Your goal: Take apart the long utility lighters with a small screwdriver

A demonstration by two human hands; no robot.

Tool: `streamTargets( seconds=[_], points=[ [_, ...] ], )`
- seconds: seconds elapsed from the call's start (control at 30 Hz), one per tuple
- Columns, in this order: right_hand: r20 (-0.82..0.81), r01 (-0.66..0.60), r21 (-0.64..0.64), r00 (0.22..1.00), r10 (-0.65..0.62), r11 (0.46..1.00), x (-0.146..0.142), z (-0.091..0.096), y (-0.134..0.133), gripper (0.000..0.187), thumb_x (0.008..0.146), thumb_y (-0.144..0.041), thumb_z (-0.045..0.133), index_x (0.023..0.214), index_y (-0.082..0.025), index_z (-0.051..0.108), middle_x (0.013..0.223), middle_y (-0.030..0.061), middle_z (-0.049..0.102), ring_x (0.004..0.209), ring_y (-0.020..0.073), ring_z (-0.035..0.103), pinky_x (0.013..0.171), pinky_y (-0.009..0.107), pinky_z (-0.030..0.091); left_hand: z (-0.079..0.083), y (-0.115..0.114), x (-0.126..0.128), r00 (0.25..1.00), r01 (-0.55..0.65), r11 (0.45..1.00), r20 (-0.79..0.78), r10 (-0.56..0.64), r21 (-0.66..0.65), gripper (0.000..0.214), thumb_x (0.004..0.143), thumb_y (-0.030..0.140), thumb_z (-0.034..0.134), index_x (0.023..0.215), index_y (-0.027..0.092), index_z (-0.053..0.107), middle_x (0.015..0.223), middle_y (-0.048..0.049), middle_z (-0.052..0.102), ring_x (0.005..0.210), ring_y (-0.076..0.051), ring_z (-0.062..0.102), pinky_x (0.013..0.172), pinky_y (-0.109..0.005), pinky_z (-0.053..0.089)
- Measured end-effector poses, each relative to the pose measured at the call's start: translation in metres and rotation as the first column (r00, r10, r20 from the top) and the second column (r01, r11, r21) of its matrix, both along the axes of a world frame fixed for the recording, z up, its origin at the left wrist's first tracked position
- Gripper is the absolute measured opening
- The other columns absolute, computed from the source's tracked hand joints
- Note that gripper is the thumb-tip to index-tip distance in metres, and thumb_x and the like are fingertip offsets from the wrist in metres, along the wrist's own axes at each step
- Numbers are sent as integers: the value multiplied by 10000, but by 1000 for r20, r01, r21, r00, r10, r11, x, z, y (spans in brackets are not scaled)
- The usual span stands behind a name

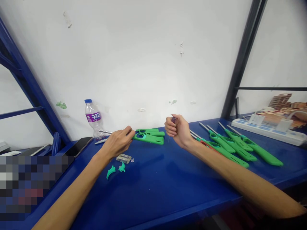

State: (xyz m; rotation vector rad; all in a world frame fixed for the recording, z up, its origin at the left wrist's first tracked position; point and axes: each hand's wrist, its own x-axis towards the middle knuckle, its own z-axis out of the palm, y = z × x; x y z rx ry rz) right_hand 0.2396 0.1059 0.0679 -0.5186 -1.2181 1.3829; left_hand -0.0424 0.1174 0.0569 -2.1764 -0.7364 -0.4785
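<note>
1. Left hand point(117, 143): fingers pinching the front end of a smooth green lighter point(155, 140) above the glossy blue counter point(148, 191); the hand hides its neck.
2. Right hand point(178, 131): fingers clenched around a purplish handle point(173, 119), mostly covered; its thin shaft is faint.
3. Nearby: clear plastic case point(124, 158), curved teal piece point(110, 172).

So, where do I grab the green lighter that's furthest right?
Probably by the wide handle of that green lighter, coming from the front of the blue table. It lies flat with its thick end toward you, while its thin metal tube points back toward the wall. The white power strip sits behind, so the front looks easier.
</note>
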Motion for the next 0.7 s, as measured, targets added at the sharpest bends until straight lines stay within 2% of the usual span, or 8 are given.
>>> streamTargets(
  seconds=[0.1, 0.23, 0.43, 0.7],
  points=[
    [-17, -11, 23, 1000, 12, 1000, 0, 2, -3, 369, 872, -374, 350, 537, -250, 255, 517, -54, 164, 487, 140, 107, 440, 271, 179, -1, -1, 2, 1000, -8, 1000, -15, 8, -26, 144, 899, 65, 486, 920, 204, 517, 964, -48, 601, 634, -156, 605, 557, -275, 444],
    [38, 77, 62, 996, -79, 995, 0, 3, -3, 353, 842, -396, 342, 527, -269, 247, 500, -41, 185, 493, 152, 156, 472, 279, 239, -2, -3, 4, 1000, -7, 998, -15, 6, -57, 138, 909, 75, 477, 923, 206, 517, 957, -40, 596, 613, -142, 602, 545, -262, 437],
    [82, 52, 111, 995, -61, 992, 0, -2, 0, 342, 844, -384, 323, 534, -265, 242, 502, -40, 185, 487, 153, 159, 475, 290, 231, 0, -5, 3, 999, -27, 998, -29, 25, -54, 135, 916, 99, 459, 931, 205, 541, 967, -50, 614, 611, -141, 608, 527, -260, 435],
    [-13, 87, 149, 996, -86, 985, 2, -2, 0, 365, 847, -353, 330, 502, -260, 256, 498, -40, 158, 486, 157, 141, 480, 299, 218, 2, -7, 3, 997, -40, 999, -59, 40, 3, 147, 939, 116, 442, 923, 198, 563, 963, -52, 643, 607, -138, 603, 521, -263, 406]
  ],
)
